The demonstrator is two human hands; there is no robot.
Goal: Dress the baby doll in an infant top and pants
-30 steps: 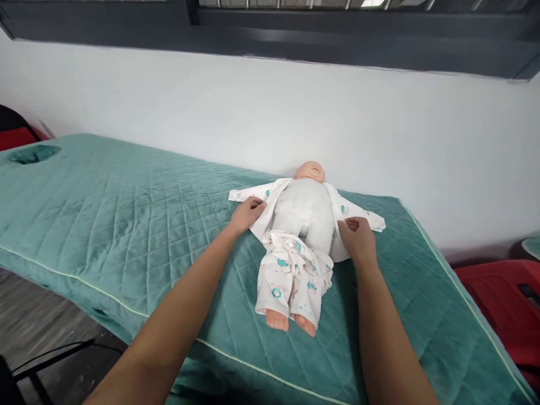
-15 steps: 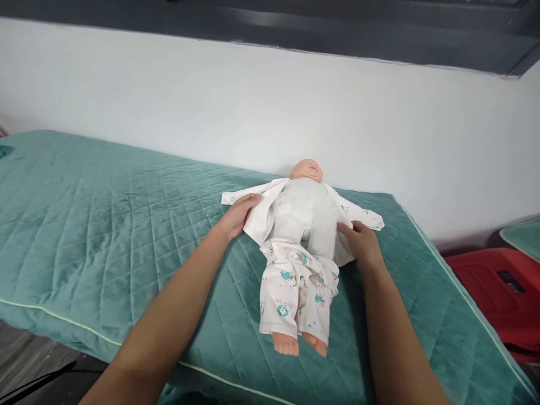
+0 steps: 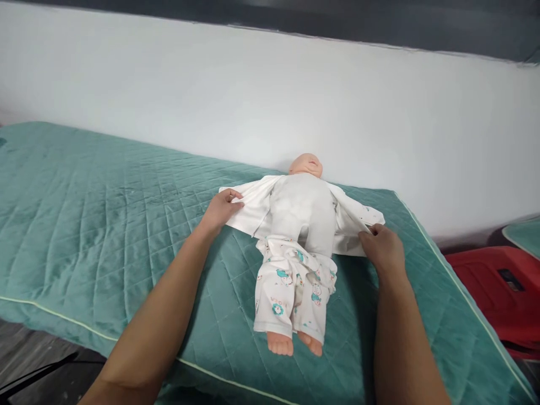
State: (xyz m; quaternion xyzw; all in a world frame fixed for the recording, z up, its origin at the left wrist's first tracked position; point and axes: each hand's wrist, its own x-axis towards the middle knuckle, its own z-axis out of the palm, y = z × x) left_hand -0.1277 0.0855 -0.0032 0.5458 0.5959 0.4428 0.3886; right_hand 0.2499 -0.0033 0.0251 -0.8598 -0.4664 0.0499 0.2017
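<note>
A baby doll point(image 3: 302, 208) lies on its back on a teal quilted bed point(image 3: 105, 225), head toward the wall. It wears printed white trousers point(image 3: 291, 292), and a white printed shirt point(image 3: 253, 211) lies open and spread out under its bare white torso. My left hand point(image 3: 219, 211) pinches the left flap of the shirt and holds it out flat to the left. My right hand point(image 3: 382, 247) grips the right flap near its lower edge, pulled out to the right.
A white wall point(image 3: 211, 95) runs right behind the bed. A red seat or stool point(image 3: 502, 292) stands to the right of the bed, with another teal surface point(image 3: 523, 233) beyond it. Dark floor shows at the lower left.
Both hands have moved outward from the doll's sides, drawing the shirt flaps wider apart. The camera has tilted slightly lower and nearer.
</note>
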